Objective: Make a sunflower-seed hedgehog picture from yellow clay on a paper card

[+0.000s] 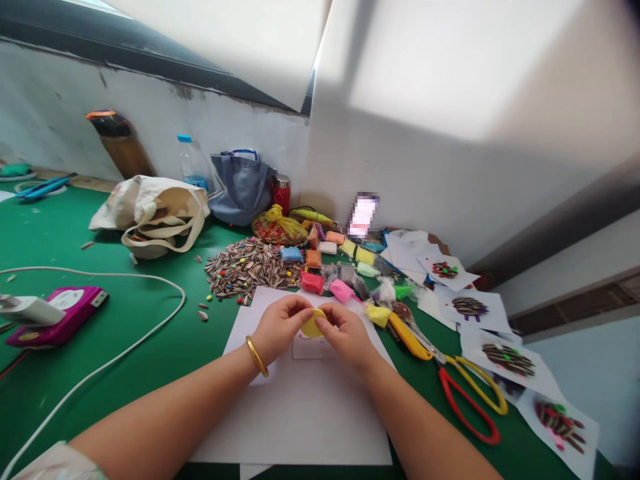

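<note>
Between my two hands is a flat, round yellow piece point(313, 325), held above white paper point(300, 413). My left hand point(284, 325), with a gold bangle at its wrist, pinches the piece's left edge. The fingers of my right hand point(347, 332) close on its right edge. Beneath the piece lies a smaller sheet with a drawing, mostly hidden. Beyond my hands are a pile of striped seeds point(250, 267) with small coloured balls and several packets of coloured clay point(343, 291).
Scissors point(470, 393) and a yellow cutter point(407, 337) lie right of the paper, near sheets with seed pictures point(510, 360). A white cable point(125, 340) and magenta box point(65, 313) are at left. Bags point(243, 190), bottles point(191, 163) and a phone point(363, 215) stand behind.
</note>
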The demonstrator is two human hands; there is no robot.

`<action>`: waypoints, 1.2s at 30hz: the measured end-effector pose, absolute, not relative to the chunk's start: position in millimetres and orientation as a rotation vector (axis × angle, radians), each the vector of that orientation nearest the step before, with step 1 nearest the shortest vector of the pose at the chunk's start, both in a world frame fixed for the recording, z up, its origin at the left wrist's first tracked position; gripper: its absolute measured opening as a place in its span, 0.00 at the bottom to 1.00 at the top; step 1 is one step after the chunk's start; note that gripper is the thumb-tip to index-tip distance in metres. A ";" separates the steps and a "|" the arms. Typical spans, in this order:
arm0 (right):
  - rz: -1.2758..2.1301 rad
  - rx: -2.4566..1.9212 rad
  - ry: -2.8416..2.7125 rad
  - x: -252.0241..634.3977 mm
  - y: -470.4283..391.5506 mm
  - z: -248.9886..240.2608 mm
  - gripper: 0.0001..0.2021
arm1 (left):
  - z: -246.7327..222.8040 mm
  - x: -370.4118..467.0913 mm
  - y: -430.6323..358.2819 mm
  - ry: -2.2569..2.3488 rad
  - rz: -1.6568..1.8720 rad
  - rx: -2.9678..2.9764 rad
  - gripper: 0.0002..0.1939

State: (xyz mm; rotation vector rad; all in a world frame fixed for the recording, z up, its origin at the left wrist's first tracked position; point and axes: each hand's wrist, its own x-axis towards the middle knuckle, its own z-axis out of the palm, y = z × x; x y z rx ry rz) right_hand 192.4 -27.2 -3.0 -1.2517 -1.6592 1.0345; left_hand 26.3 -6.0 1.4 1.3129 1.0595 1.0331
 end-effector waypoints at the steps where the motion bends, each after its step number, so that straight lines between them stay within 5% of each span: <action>1: 1.036 -1.247 -1.655 192.7 -27.0 -3.0 0.10 | 1.5 26.2 -5.9 1.063 1.055 1.311 0.13; 36: 1.043 -1.277 -1.706 194.4 -25.3 -7.4 0.10 | -0.7 25.4 -4.5 1.090 1.079 1.316 0.13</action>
